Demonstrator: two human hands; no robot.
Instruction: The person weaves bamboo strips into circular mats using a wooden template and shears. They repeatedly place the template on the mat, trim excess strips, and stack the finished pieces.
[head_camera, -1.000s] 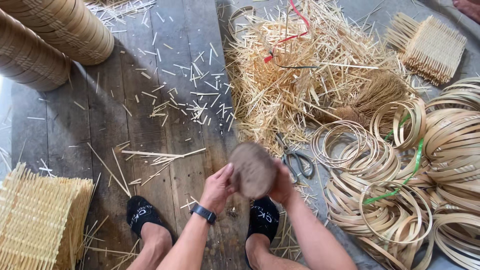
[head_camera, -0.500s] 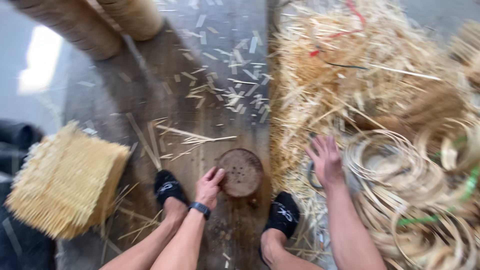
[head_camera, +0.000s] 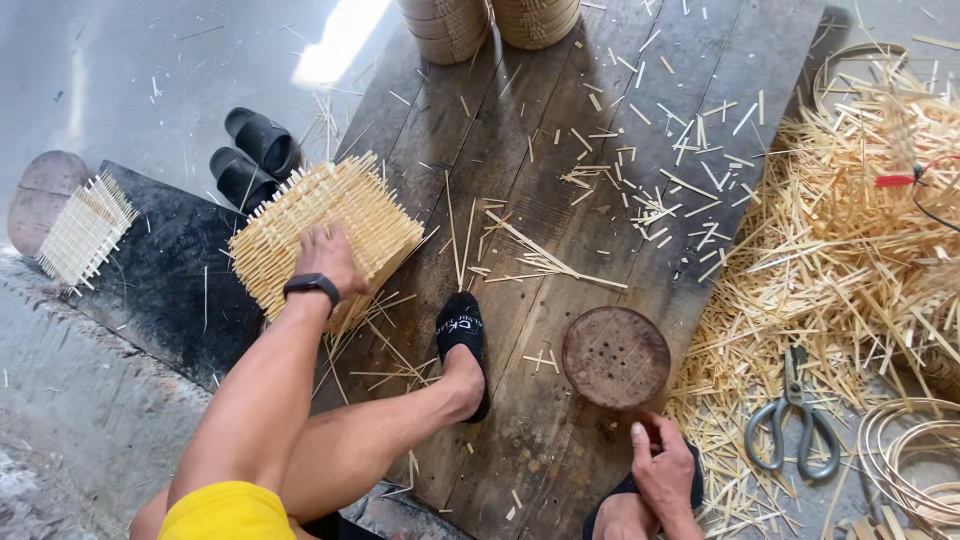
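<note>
- Pale yellow bamboo strips make up the woven mat stack (head_camera: 325, 232), which lies at about 9 o'clock from the middle of the dark wooden board (head_camera: 560, 130), at its left edge.
- The left hand (head_camera: 328, 258) rests flat on top of that stack, fingers spread — pressing down, not closed around anything. A black wristwatch (head_camera: 310, 285) sits on the wrist.
- The right hand (head_camera: 662, 468) is down at 5 o'clock. Its fingers are curled, touching the near rim of a round brown wooden disc (head_camera: 615, 357) full of small holes.
- The disc lies flat on the board, just right of the foot in a black slipper (head_camera: 462, 338).
- Grey scissors (head_camera: 793, 420) lie at 4 o'clock — on a big heap of loose bamboo splints (head_camera: 850, 250).
- Two more black slippers (head_camera: 250, 158) sit at 10 o'clock, off the board.
- Coiled bamboo hoops (head_camera: 920, 460) show at the right edge.
</note>
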